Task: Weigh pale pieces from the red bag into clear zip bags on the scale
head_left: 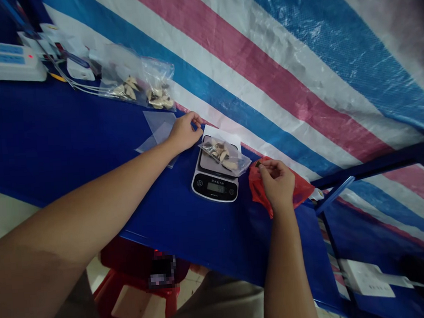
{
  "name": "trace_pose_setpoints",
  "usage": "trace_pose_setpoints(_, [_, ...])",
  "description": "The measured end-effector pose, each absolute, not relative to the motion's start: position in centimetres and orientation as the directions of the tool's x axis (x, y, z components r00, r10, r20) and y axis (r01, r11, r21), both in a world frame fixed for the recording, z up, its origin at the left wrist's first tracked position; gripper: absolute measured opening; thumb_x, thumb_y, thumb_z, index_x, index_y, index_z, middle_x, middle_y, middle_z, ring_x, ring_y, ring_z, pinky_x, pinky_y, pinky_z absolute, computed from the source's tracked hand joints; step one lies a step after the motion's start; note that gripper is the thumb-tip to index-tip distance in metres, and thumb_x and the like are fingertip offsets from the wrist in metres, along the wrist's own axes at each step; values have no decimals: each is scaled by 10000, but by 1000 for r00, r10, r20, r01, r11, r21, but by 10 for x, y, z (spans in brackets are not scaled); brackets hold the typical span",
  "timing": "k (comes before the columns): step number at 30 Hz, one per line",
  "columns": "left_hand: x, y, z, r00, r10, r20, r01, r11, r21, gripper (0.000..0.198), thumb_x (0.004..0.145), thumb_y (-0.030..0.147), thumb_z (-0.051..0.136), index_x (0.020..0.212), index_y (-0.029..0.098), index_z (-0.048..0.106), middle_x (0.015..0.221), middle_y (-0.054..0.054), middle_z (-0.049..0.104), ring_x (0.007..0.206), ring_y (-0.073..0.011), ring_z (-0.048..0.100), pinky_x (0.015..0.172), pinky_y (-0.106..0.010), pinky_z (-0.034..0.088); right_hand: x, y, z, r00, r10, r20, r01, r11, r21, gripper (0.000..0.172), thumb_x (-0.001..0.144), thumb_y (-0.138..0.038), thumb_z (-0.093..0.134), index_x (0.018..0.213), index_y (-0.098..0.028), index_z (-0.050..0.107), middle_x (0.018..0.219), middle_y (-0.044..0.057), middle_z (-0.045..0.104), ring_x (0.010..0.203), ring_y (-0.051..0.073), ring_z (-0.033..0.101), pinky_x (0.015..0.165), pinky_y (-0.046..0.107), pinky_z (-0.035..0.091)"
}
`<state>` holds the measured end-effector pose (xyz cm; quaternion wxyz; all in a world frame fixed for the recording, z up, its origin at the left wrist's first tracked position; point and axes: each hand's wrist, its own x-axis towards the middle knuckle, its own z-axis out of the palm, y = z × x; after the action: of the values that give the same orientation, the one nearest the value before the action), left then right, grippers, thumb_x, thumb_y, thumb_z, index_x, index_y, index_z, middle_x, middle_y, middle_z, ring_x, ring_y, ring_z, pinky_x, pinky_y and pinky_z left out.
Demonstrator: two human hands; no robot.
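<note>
At mid-frame a scale (215,180) is standing on the table (67,120), a bag of slices (222,154) lying on it; a carrier bag (301,186) is resting to its right, flat bags (158,124) to its left; two more bags (160,92) and a power strip (4,64) are lying toward the upper left

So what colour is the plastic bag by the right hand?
The plastic bag by the right hand is red, best seen in the head view.
</note>
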<state>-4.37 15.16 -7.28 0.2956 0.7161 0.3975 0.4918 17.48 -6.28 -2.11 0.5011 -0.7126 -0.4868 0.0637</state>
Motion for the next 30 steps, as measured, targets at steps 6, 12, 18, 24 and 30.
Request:
trace_pose_setpoints(6, [-44, 151, -72, 204, 861, 467, 285, -508, 813, 239, 668, 75, 590, 868, 204, 579, 832, 2, 650, 666, -129, 549, 652, -270, 451, 177, -62, -23, 519, 755, 401, 629, -20, -777, 199, 777, -374, 715, 866, -200, 674, 833, 51, 723, 727, 207, 686, 721, 370, 567])
trace_pose_setpoints(12, [-44, 150, -70, 199, 869, 453, 272, -493, 827, 226, 688, 80, 581, 868, 216, 574, 849, 3, 653, 667, -128, 554, 670, -274, 459, 178, -62, -25, 517, 756, 401, 631, -21, -775, 208, 779, -385, 720, 869, -204, 673, 838, 47, 719, 739, 207, 683, 743, 378, 566])
trace_pose_setpoints(18, [-44, 149, -70, 203, 873, 444, 299, -487, 821, 231, 679, 90, 596, 878, 205, 583, 851, -1, 667, 682, -135, 552, 687, -277, 462, 178, -62, -26, 513, 763, 395, 633, -24, -774, 217, 782, -393, 718, 875, -202, 673, 842, 49, 721, 743, 207, 684, 745, 377, 569])
trace_pose_setpoints(24, [-44, 150, -70, 208, 872, 443, 301, -488, 820, 235, 672, 84, 605, 876, 200, 592, 854, 0, 669, 675, -132, 550, 689, -278, 459, 177, -62, -25, 512, 761, 398, 639, -28, -769, 209, 777, -381, 715, 871, -198, 674, 836, 48, 718, 734, 205, 682, 736, 371, 565])
trace_pose_setpoints(30, [-44, 150, -70, 199, 871, 450, 296, -491, 819, 238, 662, 89, 612, 865, 212, 591, 847, 1, 674, 698, -146, 568, 673, -282, 463, 177, -61, -25, 511, 759, 404, 645, -28, -764, 207, 775, -382, 710, 871, -202, 676, 833, 46, 719, 728, 203, 676, 726, 366, 564])
